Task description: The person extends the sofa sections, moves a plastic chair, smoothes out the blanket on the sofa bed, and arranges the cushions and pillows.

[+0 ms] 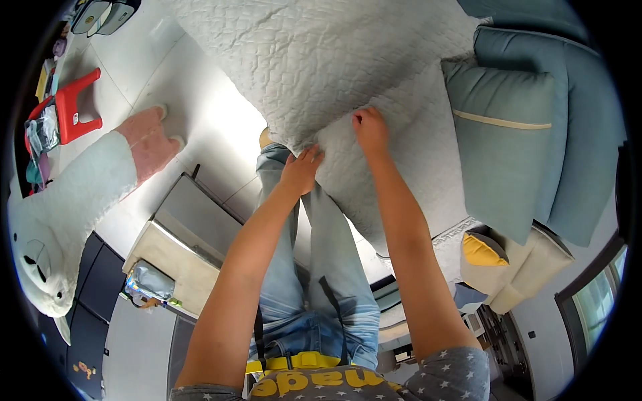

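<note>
A light grey quilted cover (301,60) with a crinkled stitched pattern spreads out in front of me. It drapes over the seat beside my legs. My right hand (372,130) is curled closed on the cover, near a crease that runs across it; the fingertips are partly hidden. Lower and to the left, my left hand (304,170) lies at the cover's near edge, just above my knee. Its fingers are stretched out and rest on the fabric.
Blue-green sofa cushions (501,147) stand at right, with a yellow and grey pillow (484,249) below. At left are a long white plush toy (93,194), a red stool (69,107) and a beige-topped cabinet (170,257) holding a clear package (152,281). Pale tiles (144,57) cover the floor.
</note>
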Available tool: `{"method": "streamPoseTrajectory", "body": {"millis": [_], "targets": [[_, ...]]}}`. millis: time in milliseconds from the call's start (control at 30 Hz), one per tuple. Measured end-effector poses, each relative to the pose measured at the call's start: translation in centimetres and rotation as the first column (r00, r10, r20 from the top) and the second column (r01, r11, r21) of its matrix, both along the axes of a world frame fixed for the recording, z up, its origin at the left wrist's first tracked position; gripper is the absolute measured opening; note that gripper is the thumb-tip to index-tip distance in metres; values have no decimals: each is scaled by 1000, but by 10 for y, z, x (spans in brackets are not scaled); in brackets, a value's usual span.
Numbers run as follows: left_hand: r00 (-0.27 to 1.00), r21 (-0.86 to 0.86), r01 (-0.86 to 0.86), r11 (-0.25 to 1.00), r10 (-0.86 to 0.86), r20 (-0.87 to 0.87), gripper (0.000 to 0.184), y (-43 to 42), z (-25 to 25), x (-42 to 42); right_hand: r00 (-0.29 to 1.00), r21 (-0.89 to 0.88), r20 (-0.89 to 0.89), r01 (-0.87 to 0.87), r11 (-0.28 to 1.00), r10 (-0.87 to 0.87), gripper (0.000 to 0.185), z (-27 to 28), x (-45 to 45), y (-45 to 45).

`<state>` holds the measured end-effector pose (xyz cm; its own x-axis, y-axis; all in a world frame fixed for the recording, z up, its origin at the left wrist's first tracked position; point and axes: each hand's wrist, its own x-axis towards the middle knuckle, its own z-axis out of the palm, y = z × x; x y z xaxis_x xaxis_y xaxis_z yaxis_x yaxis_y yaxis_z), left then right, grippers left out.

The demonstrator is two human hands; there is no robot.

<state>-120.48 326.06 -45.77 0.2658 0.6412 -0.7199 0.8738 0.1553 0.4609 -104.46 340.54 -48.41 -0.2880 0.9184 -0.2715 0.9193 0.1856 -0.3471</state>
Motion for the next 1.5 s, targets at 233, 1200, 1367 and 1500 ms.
{"method": "streamPoseTrajectory", "body": {"millis": [233, 1200, 1367, 1500], "targets": [[1000, -31, 2, 1000, -2, -9, 67, 1, 7, 0, 971, 152, 151, -208, 966, 185, 12, -31, -13, -10], [307, 785, -609, -111, 880, 362, 30, -92, 479, -293, 680, -304, -622, -667, 680, 389, 15, 299, -328, -73], [284, 878, -436, -196, 896, 341, 31, -94, 510, -369, 583, -37, -486, -758, 651, 651, 13, 322, -432, -58], [110, 919, -367, -143, 975, 195, 39, -97, 512, -417, 642, -85, -364, -744, 663, 674, 17, 347, -512, -45]]}}
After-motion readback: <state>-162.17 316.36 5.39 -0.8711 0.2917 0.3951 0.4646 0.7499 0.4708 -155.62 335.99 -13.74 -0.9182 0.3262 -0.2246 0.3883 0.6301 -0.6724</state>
